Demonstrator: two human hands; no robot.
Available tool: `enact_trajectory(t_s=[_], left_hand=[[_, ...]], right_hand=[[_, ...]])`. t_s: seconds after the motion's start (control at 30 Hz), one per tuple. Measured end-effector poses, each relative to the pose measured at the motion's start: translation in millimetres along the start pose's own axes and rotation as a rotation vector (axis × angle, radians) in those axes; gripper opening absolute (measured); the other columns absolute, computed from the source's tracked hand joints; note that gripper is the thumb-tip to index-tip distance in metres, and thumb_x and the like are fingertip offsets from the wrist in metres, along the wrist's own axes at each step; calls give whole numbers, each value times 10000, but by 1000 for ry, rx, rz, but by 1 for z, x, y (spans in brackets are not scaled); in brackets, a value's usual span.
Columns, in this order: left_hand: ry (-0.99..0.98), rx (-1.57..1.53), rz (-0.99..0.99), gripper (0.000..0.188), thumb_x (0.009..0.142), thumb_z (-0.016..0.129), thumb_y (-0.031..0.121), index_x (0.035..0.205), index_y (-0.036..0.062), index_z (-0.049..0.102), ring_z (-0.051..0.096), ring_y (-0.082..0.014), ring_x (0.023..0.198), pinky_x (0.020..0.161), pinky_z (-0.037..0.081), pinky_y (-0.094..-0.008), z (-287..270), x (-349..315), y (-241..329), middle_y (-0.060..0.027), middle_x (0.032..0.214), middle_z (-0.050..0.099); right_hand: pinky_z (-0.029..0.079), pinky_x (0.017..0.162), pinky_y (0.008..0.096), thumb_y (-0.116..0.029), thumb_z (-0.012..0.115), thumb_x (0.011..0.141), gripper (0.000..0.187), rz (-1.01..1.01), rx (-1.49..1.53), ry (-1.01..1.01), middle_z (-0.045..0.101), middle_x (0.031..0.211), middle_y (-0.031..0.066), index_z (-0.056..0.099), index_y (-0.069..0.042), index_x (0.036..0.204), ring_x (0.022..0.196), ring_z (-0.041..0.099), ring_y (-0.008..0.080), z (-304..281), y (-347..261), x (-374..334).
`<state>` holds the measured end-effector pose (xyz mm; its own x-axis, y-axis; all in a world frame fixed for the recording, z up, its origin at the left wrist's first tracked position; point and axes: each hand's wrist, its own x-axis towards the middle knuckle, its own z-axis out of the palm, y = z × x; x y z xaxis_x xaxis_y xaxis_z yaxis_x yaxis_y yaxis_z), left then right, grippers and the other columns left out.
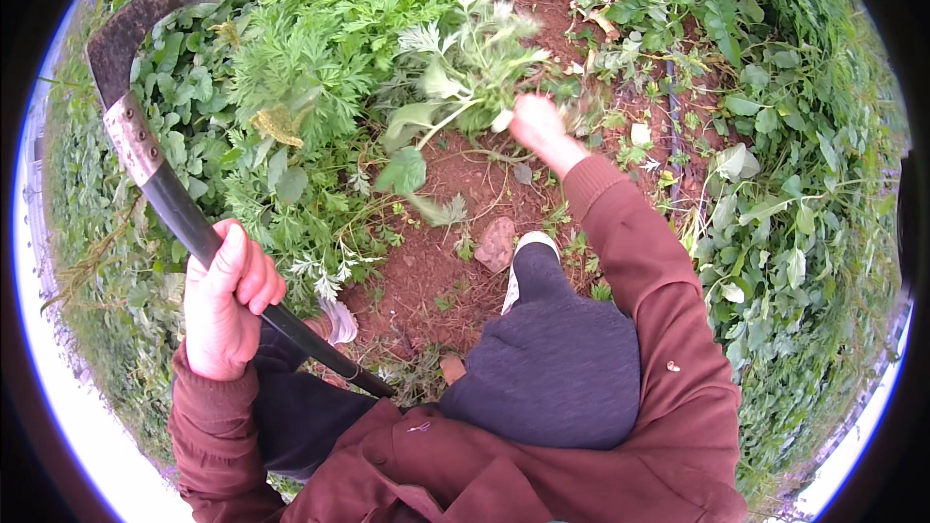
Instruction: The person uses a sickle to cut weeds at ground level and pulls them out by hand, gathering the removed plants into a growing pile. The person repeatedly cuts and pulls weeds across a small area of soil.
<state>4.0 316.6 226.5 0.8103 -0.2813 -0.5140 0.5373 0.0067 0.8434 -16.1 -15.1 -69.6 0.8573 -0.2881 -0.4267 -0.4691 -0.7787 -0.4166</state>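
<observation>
Gripping noted, head view: left hand [225, 302] is clenched round the dark handle of a sickle [155, 169], its rusty hooked blade raised far left. Right hand [539, 128] is fisted on a bunch of weeds [463, 73], held above bare red soil [455, 232] at centre. Judgement: weeds light, limp, tear easily, so take hold low at the stems. Sickle stiff, blade-heavy; hold mid-handle. A shoe [523, 257] stands near.
</observation>
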Motion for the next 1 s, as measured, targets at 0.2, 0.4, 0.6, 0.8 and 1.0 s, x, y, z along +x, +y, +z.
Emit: enact_trajectory(t_s=[0.2,0.4,0.6,0.8,1.0], left_hand=[[-27,12,-1,122,923,566,215,927,103,517,313,-91,432,445,305,-255,-4,-6,-4,29,521,338],[-34,36,-7,165,919,573,216,857,98,477,320,-91,426,438,302,-250,-4,-7,-2,29,518,339],[-7,22,1,174,919,570,212,842,96,466,321,-93,419,430,297,-250,-11,-3,1,29,513,334],[15,20,-5,186,932,548,219,834,89,457,319,-95,421,438,298,-252,-17,-1,5,28,508,330],[-7,31,7,236,936,542,227,777,94,429,316,-95,421,441,295,-252,-20,-4,6,27,503,327]], right_hand=[[519,662,378,-270,546,862,334,-56,242,-676,612,782,189,637,51,852,708,617,241,58,-62,-95],[537,745,360,-416,709,743,487,-260,68,-502,633,909,140,603,0,971,822,627,269,4,-42,-42],[543,686,424,-78,569,787,287,84,-295,537,513,1053,188,492,-35,1060,799,640,334,-85,44,18],[530,766,423,-170,504,830,242,471,-339,377,669,939,208,663,-10,918,885,663,333,-98,99,26],[481,867,420,-270,505,817,328,400,-187,320,640,1022,223,667,-34,977,981,613,370,-84,98,42]])
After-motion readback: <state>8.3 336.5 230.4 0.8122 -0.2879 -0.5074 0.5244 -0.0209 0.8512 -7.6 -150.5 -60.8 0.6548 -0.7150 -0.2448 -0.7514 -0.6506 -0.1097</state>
